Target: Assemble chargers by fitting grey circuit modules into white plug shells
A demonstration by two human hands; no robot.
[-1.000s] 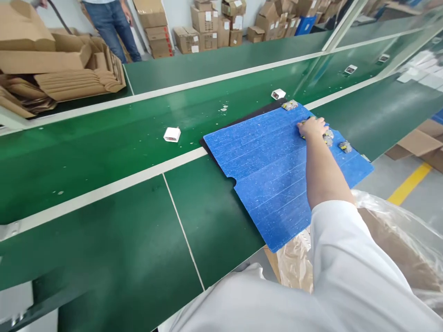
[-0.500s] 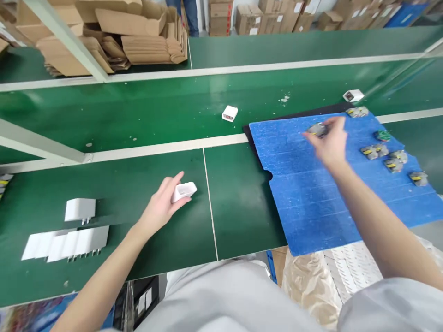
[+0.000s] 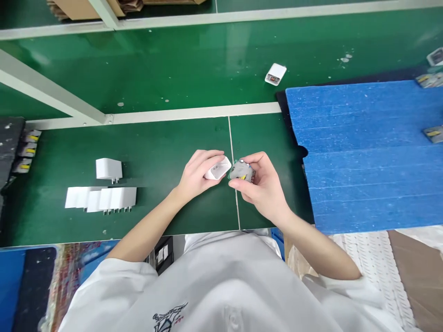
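My left hand [image 3: 195, 175] is closed round a white charger shell [image 3: 218, 168], its open end turned toward the right. My right hand [image 3: 261, 186] pinches a small grey circuit module [image 3: 241, 171] with a yellow part, held right beside the shell's opening. Both hands hover over the green table [image 3: 166, 152] near its front edge. A blue foam tray [image 3: 363, 157] lies to the right, with two more modules [image 3: 432, 133] at its far right edge.
A row of white shells [image 3: 101, 199] and one single white shell [image 3: 108, 169] lie at the left. A dark tray [image 3: 10, 143] with modules sits at the far left edge. One white charger [image 3: 275, 74] lies on the belt beyond. A grey frame bar [image 3: 51, 99] crosses the upper left.
My right hand has carried a module from the blue tray to the table's middle. My left hand has brought the white shell over to meet it. The view has tipped downward.
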